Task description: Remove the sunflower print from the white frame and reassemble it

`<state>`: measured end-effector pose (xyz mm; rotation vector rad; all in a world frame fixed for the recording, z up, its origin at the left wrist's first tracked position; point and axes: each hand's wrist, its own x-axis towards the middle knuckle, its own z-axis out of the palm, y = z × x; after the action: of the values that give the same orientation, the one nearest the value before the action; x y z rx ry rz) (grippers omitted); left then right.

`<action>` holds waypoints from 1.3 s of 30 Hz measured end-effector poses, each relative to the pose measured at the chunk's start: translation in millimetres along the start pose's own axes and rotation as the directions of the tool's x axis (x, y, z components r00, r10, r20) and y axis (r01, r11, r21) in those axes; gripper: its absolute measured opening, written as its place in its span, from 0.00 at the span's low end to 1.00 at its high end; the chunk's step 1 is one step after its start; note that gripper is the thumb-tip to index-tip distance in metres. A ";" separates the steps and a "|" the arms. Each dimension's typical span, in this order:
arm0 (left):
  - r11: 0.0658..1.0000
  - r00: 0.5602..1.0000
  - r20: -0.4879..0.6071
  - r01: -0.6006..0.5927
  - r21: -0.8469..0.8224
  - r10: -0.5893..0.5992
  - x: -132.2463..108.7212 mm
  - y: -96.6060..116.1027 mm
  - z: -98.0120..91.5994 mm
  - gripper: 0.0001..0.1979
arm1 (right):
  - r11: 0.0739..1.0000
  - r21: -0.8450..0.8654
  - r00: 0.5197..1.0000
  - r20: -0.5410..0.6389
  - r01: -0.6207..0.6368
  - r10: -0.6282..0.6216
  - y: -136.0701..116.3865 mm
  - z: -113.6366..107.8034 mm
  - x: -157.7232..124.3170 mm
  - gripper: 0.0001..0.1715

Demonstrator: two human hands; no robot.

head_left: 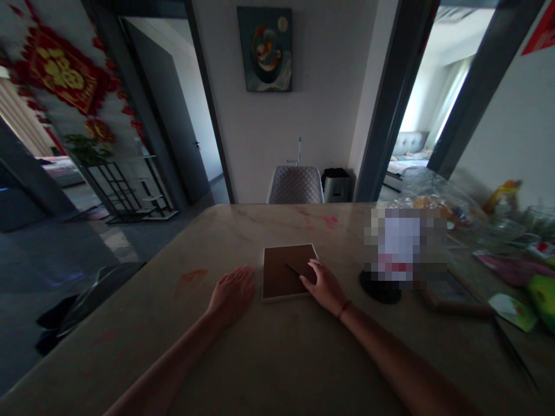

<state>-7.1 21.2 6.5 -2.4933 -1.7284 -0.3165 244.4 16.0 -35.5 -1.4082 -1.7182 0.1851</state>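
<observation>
A flat square board [281, 283] with a brown face and a pale rim lies on the table in front of me. On its face is a thin dark stick [293, 268], slanting down to the right toward my thumb. My right hand [325, 285] is over the board's right edge, thumb and fingers apart; the stick's near end meets or passes close to the thumb, and I cannot see a grip on it. Flat on the table to the board's left rests my left hand [233, 290], palm down, apart from the board.
The stone-patterned table [243, 358] has an orange stain [193, 276] at left. To the right stand a blurred-out object on a round black base [380, 287], a framed panel [455, 294], plastic bags [433, 190] and a dark slim tool [515, 352]. A chair [295, 185] stands beyond.
</observation>
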 end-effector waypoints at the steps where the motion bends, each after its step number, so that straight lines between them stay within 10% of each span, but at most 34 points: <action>1: 1.000 1.000 -0.007 -0.004 -0.019 0.004 0.1 -0.3 -0.8 0.24 | 1.000 0.007 1.000 0.020 0.014 -0.015 -1.8 -0.8 -0.4 0.23; 39: 0.986 0.996 0.006 -0.083 -0.148 0.085 6.0 -20.8 1.6 0.20 | 0.984 0.172 0.990 0.142 -0.046 0.022 -7.1 -18.4 6.9 0.25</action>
<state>-24.4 34.3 5.4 -2.6669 -1.6558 -0.4383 252.3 12.1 -16.6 -1.3209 -1.7454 0.4528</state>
